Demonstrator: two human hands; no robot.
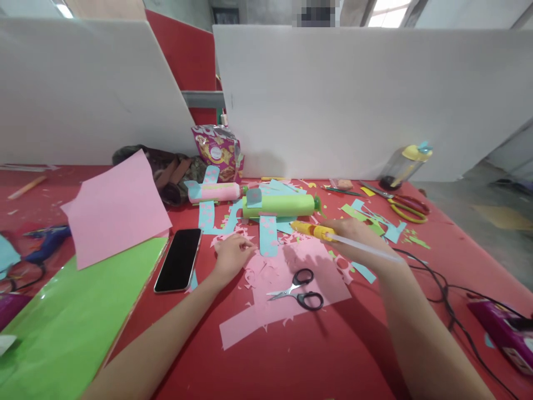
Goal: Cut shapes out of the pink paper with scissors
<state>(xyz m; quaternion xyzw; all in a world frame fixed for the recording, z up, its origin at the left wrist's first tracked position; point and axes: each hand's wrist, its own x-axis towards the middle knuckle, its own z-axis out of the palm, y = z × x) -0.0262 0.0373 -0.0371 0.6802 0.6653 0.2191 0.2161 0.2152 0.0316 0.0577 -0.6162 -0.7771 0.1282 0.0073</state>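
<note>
My right hand (353,236) grips a yellow hot glue gun (312,230), a long translucent glue stick (366,248) trailing from its back end. The gun's nozzle points left, close to a light blue, pink-spotted paper strip (268,236) below a bottle wrapped in green paper (287,205). That bottle lies on its side, with a blue paper piece (254,198) on its left end. My left hand (234,256) rests among pink scraps left of the strip, its fingers curled together; whether they pinch anything is too small to tell. Small black-handled scissors (297,289) lie on pink paper (333,283).
Behind lies a pink-wrapped bottle (219,192) with blue paper wings, near a snack bag (219,153). A phone (179,260), pink sheets (119,211) and green sheets (83,316) lie left. Large scissors (400,203), a clear bottle (403,166) and black cables (445,289) are right.
</note>
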